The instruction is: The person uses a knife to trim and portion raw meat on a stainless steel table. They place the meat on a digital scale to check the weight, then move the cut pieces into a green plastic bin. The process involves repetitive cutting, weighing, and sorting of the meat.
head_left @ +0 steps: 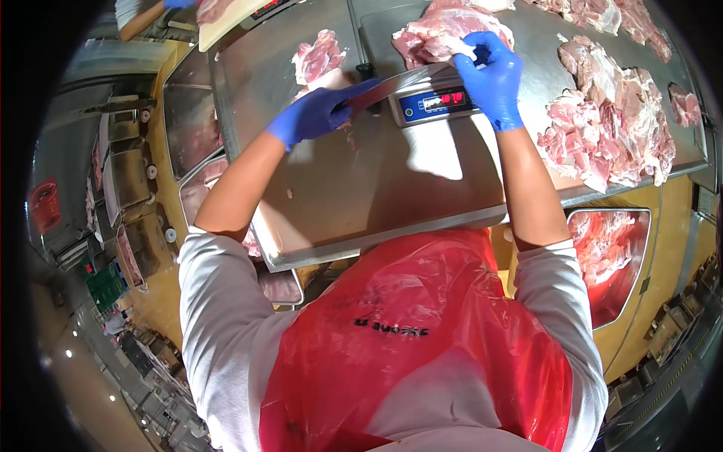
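Observation:
My left hand (312, 115), in a blue glove, is closed round the handle of a knife (414, 80). Its wide blade points right, over the near edge of a digital scale (419, 110) with a lit red display. My right hand (491, 79), also gloved in blue, pinches a pale edge of a large piece of raw meat (422, 41) lying on the scale. The blade's tip end is close to that meat; whether it touches cannot be made out. Beyond my left hand lies a smaller meat piece (318, 57) on the steel table (331, 203).
A heap of raw meat (614, 124) covers the table's right side. Bins of meat stand below: one (608, 264) at the right, others (194, 113) at the left. Another person's arm (141, 20) shows at the top left beside a pale cutting board (226, 22).

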{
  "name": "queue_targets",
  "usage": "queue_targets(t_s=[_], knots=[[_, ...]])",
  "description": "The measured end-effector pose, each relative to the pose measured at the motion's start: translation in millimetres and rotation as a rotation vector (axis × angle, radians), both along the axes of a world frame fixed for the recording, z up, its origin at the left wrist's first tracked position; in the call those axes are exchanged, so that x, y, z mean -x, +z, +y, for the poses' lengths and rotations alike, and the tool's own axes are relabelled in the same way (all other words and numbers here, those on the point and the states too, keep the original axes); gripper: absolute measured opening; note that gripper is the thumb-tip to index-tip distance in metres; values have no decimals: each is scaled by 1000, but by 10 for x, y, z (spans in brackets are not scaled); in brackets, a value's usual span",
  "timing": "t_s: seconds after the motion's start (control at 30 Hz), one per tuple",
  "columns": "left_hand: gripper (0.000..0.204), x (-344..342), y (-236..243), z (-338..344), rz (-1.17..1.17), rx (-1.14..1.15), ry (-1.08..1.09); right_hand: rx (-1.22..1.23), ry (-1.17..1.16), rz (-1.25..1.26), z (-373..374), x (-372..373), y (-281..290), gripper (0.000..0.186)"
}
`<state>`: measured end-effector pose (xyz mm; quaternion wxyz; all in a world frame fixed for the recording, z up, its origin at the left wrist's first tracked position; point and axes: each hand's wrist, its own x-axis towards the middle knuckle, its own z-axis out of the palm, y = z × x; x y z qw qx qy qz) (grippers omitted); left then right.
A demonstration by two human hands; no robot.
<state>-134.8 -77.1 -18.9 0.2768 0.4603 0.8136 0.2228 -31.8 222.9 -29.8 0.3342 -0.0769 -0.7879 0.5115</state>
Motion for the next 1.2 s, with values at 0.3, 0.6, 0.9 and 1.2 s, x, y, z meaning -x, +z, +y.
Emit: queue_targets(t_s=[0.3, 0.6, 0.9, 1.2], knots=[[62, -677, 381, -685, -457, -208, 762, -477, -324, -683, 2520, -1446, -385, 44], [38, -293, -81, 872, -609, -504, 696, 166, 496, -833, 1432, 543, 1, 84], [40, -160, -312, 1191, -500, -602, 980, -624, 660, -247, 866, 901, -45, 65], [38, -377, -7, 1070, -138, -396, 1094, -601, 838, -344, 993, 1092, 101, 17]])
